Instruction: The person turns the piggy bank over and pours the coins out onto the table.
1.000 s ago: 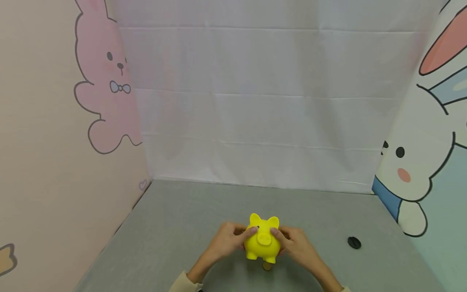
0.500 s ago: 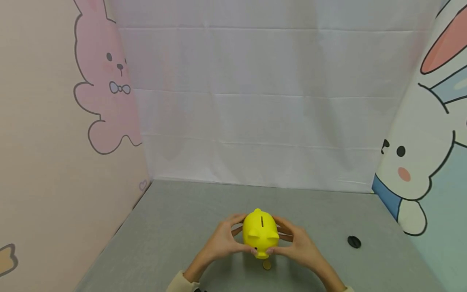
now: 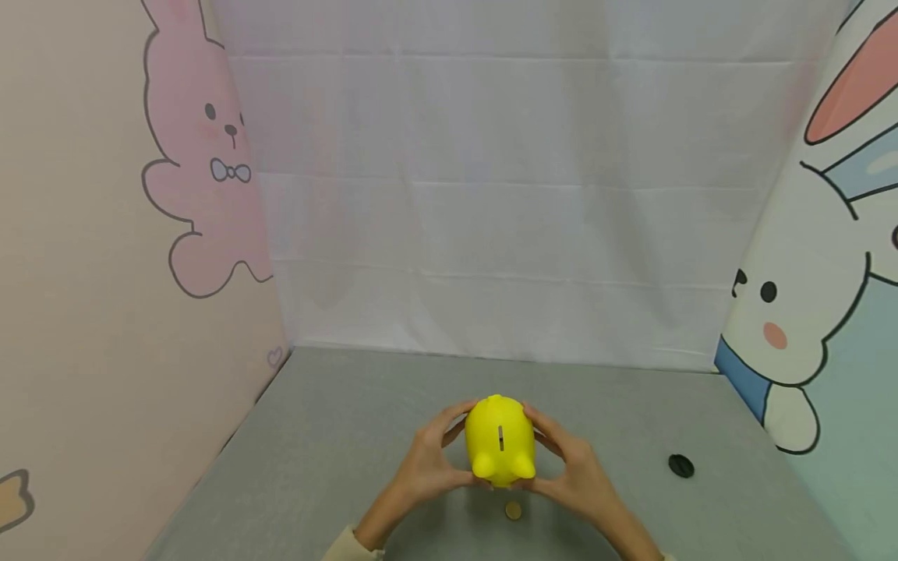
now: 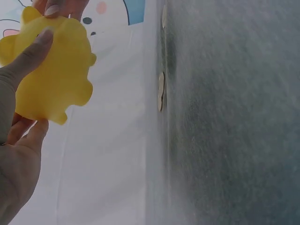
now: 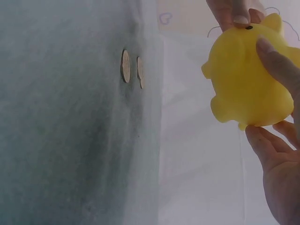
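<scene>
A yellow piggy bank (image 3: 500, 440) hangs above the grey table (image 3: 330, 460), held between both hands. Its snout is tipped down toward me, so its back and coin slot face the head camera. My left hand (image 3: 429, 460) grips its left side, fingers curled around the body and the ear end. My right hand (image 3: 567, 466) grips the right side the same way. The left wrist view shows the piggy bank (image 4: 51, 70) with my fingers (image 4: 26, 58) over it. In the right wrist view the piggy bank (image 5: 248, 79) is off the table, with a dark eye near its top.
A gold coin (image 3: 514, 510) lies on the table just below the piggy bank; the right wrist view shows two coins (image 5: 125, 65) side by side. A small black round cap (image 3: 680, 466) lies at the right. Cartoon rabbit panels and a white cloth wall the table in.
Both hands have tipped the piggy bank forward: first its snout faced me, now its back and slot do. It has also risen slightly from the coin.
</scene>
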